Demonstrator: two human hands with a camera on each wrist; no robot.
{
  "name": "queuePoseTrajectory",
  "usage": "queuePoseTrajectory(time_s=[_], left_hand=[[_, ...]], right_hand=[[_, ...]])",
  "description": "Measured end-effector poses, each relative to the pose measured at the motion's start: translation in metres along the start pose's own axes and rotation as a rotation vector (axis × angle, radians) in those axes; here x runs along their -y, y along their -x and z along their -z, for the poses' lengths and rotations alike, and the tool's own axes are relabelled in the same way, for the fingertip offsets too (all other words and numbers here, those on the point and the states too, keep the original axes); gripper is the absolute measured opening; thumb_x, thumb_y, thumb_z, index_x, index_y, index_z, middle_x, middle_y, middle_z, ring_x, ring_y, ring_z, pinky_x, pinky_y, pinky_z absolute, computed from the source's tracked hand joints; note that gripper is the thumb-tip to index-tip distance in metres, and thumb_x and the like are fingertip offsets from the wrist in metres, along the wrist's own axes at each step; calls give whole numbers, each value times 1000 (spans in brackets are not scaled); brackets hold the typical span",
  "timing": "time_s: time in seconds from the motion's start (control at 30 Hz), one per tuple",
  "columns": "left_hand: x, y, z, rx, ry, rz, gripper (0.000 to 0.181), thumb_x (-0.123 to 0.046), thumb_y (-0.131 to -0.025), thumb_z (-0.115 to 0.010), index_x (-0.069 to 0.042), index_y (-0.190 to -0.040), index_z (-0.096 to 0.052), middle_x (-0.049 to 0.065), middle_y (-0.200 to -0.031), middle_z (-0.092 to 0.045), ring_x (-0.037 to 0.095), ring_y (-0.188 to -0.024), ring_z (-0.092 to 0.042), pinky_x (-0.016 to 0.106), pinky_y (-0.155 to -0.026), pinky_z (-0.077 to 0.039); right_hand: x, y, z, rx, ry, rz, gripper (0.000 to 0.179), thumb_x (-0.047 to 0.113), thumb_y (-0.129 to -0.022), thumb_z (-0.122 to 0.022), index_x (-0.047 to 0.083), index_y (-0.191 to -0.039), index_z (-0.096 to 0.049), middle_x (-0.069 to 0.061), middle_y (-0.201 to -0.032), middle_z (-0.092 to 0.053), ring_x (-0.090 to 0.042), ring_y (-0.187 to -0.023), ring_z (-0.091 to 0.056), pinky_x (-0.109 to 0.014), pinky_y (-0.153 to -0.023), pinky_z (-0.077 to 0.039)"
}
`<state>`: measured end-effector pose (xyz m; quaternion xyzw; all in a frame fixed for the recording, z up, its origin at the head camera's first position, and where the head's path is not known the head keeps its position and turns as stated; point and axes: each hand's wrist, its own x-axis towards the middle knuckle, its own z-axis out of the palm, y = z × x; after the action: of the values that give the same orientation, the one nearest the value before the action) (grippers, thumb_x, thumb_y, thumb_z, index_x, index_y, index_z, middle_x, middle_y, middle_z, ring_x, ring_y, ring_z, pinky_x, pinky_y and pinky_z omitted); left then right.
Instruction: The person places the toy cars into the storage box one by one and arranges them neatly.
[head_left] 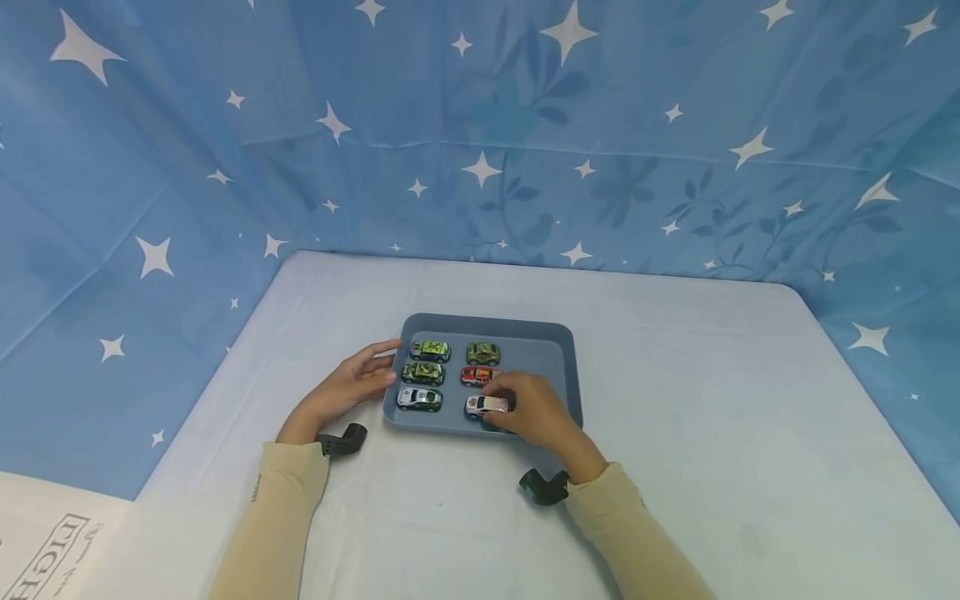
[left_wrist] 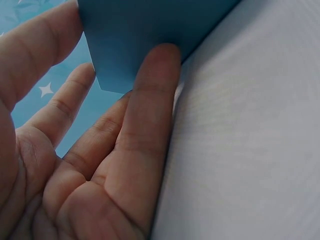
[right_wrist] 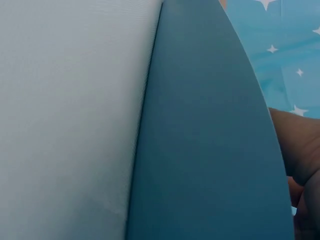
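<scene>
A blue-grey tray (head_left: 558, 367) holds small toy cars in two columns. My right hand (head_left: 536, 410) reaches over the near wall, and its thumb and fingers pinch a white toy car with a pink checked rear (head_left: 480, 406) at the front of the right column. A red toy car (head_left: 474, 376) and a green one (head_left: 483, 353) stand behind it. In the left column are a white-and-green car (head_left: 418, 399) and two green patterned cars (head_left: 423, 372). My left hand (head_left: 347, 385) touches the tray's left side with extended fingers (left_wrist: 155, 95). The tray wall (right_wrist: 210, 130) hides most of my right hand in the right wrist view.
The tray rests on a table with a white cloth (head_left: 712, 433). A blue curtain with white stars (head_left: 480, 108) hangs behind the table. Each wrist wears a black camera mount, such as the right one (head_left: 543, 488). A printed pale sheet (head_left: 45, 542) shows at lower left.
</scene>
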<state>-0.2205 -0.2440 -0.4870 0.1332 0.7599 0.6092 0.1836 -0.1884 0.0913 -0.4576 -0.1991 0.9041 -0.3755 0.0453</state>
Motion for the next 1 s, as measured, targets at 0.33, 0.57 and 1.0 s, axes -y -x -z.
queuePoseTrajectory(time_s=[0.33,0.57,1.0], left_hand=[[-1,0,-2,-2,6,-2,68,-18,-112,-62,-6,-171,-30,33,-170,-32,50,-154,-38,59,-120,-42],[0,-1,-2,0,6,-4,68,-18,-111,-63,-6,-171,-31,32,-170,-33,49,-154,-39,57,-120,-43],[-2,-1,-3,7,11,7,68,-19,-112,-62,-8,-171,-30,31,-171,-30,50,-154,-39,57,-119,-44]], right_hand=[[7,-3,-8,-27,67,14,23,4,-86,-92,6,-107,-83,-10,-114,-77,-29,-107,-71,-47,-92,-58],[10,-4,-11,-41,89,16,25,5,-85,-93,6,-108,-84,-7,-108,-76,-24,-98,-70,-46,-88,-57],[11,-3,-16,-98,172,60,27,7,-82,-95,7,-107,-85,-9,-108,-78,-31,-102,-71,-51,-90,-58]])
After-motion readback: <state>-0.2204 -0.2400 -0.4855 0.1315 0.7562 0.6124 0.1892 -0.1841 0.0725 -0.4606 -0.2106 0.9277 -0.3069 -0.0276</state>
